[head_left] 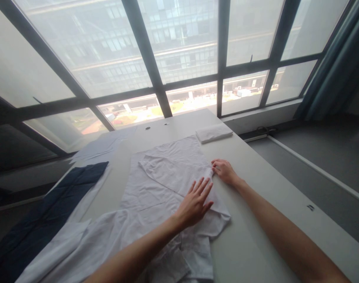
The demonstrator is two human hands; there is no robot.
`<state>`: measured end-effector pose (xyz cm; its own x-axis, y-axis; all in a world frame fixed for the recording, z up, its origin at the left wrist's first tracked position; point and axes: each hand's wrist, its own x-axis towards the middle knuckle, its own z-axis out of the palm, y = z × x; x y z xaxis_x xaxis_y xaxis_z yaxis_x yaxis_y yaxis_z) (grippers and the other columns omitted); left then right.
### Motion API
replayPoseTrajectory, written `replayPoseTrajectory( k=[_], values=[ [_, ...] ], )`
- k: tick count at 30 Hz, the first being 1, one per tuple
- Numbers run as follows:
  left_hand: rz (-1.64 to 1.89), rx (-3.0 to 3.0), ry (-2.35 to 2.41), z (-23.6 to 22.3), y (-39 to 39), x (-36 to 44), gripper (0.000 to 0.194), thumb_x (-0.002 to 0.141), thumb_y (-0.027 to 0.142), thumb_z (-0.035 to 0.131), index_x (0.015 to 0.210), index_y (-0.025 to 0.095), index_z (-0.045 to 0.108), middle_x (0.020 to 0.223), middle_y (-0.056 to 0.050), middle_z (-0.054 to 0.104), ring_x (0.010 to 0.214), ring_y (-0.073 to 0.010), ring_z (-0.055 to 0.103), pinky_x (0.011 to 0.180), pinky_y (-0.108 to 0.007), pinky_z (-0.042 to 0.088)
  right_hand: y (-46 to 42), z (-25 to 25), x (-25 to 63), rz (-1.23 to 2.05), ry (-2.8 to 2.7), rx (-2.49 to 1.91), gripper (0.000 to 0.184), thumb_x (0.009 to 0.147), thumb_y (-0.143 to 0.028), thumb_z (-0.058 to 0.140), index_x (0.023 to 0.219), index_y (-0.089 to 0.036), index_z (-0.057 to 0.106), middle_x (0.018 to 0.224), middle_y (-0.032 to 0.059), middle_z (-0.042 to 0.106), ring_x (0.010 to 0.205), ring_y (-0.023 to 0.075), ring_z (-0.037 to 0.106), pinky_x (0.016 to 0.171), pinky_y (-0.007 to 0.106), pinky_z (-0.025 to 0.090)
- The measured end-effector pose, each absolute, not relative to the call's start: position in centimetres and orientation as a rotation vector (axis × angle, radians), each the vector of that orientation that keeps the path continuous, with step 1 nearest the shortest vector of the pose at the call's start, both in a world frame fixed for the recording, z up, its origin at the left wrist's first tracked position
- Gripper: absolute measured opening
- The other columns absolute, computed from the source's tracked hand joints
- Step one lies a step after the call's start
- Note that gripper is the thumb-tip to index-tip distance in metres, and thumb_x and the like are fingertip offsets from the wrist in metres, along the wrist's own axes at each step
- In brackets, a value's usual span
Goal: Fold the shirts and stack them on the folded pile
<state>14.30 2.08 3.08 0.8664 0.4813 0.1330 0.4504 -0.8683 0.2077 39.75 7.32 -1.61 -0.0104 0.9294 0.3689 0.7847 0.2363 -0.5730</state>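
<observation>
A white garment point(167, 173) of thin cloth lies spread on the white table point(244, 236). One part of it, which looks like a sleeve, is laid diagonally across the body, and the near part is loosely bunched. My left hand point(195, 202) rests flat on the cloth near its right side, fingers stretched out and apart. At the garment's right edge, my right hand point(225, 171) has its fingers curled in, pinching the edge of the fabric. My left forearm covers some of the near cloth.
A folded white cloth point(214, 133) lies near the table's far right. Dark blue cloth point(64, 200) hangs over the left edge, with thin white sheets point(104, 144) behind it. A small dark object point(310, 207) sits at the right edge. Large windows rise beyond the table.
</observation>
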Motion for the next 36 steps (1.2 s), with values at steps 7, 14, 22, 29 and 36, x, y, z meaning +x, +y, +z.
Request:
replayPoseTrajectory(
  k=[7, 14, 22, 29, 36],
  values=[
    [0.136, 2.876, 1.008, 1.3, 4.7, 14.0, 0.064, 0.102, 0.058, 0.036, 0.155, 0.022, 0.036, 0.164, -0.013, 0.028, 0.152, -0.0368, 0.019, 0.118, -0.064, 0.023, 7.4, -1.8, 39.8, 0.283, -1.812, -1.571, 0.010, 0.089, -0.023, 0.059, 0.085, -0.024, 0.068, 0.119, 0.0054, 0.071, 0.114, 0.0234, 0.063, 0.105, 0.041, 0.038],
    [0.187, 2.896, 0.840, 2.0, 5.3, 16.9, 0.071, 0.102, 0.056, 0.037, 0.161, 0.021, 0.019, 0.166, -0.010, 0.024, 0.154, -0.0304, 0.013, 0.122, -0.057, 0.016, 7.6, -2.1, 40.0, 0.294, -1.787, -1.554, 0.014, 0.089, -0.022, 0.055, 0.082, -0.023, 0.067, 0.118, 0.0071, 0.072, 0.115, 0.0245, 0.063, 0.105, 0.042, 0.039],
    [0.074, 2.840, 0.846, 1.3, 5.9, 16.8, 0.066, 0.096, 0.068, 0.042, 0.156, 0.041, 0.032, 0.169, -0.006, 0.010, 0.151, -0.0481, 0.000, 0.115, -0.071, 0.016, 7.8, -2.4, 40.0, 0.263, -1.694, -1.497, 0.022, 0.091, -0.019, 0.048, 0.087, -0.022, 0.069, 0.107, 0.0076, 0.074, 0.107, 0.0222, 0.066, 0.099, 0.037, 0.045],
    [0.263, 2.896, 0.877, 1.3, 5.5, 17.0, 0.061, 0.101, 0.056, 0.042, 0.157, 0.035, 0.031, 0.166, -0.005, 0.024, 0.153, -0.0391, 0.013, 0.118, -0.066, 0.020, 7.3, -1.5, 40.3, 0.099, -1.496, -1.494, 0.034, 0.094, -0.017, 0.037, 0.105, -0.017, 0.069, 0.108, 0.0143, 0.070, 0.108, 0.0265, 0.062, 0.101, 0.043, 0.047],
    [0.333, 2.897, 0.968, 0.2, 6.3, 16.9, 0.062, 0.102, 0.052, 0.039, 0.155, 0.021, 0.035, 0.161, -0.010, 0.036, 0.152, -0.0298, 0.024, 0.122, -0.056, 0.024, 5.9, -0.4, 37.9, 0.175, -1.988, -1.417, 0.047, 0.102, -0.031, 0.033, 0.143, -0.021, 0.054, 0.153, 0.0101, 0.048, 0.146, 0.0240, 0.037, 0.120, 0.048, 0.029]
  ],
)
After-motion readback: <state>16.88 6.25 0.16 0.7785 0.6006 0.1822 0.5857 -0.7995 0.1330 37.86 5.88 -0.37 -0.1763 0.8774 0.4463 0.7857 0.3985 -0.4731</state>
